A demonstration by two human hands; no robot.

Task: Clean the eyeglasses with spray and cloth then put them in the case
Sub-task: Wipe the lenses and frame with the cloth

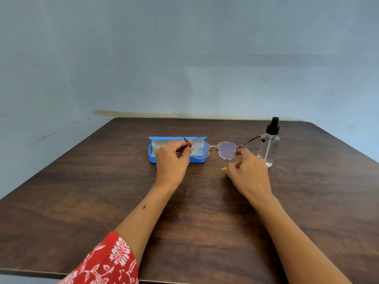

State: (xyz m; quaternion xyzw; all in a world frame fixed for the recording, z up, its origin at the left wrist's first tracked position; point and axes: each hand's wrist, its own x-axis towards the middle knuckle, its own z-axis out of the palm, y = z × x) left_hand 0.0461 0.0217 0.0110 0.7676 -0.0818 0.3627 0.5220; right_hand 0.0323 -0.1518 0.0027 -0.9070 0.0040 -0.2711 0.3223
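Round metal-framed eyeglasses [225, 150] are held up above the table, lenses facing me, between both hands. My left hand [172, 160] pinches the left temple arm near its hinge. My right hand [249, 171] pinches the frame at the right hinge, and the right temple arm sticks out toward the bottle. A bit of yellow cloth [224, 170] peeks out under my right hand. The blue eyeglass case [155, 149] lies open with a pale lining, behind my left hand. A clear spray bottle [268, 147] with a black pump top stands upright to the right.
Everything rests on a dark wooden table [194, 212] set against a pale blue-grey wall. The table's front edge runs along the bottom of the view. A red patterned sleeve [106, 263] covers my left upper forearm.
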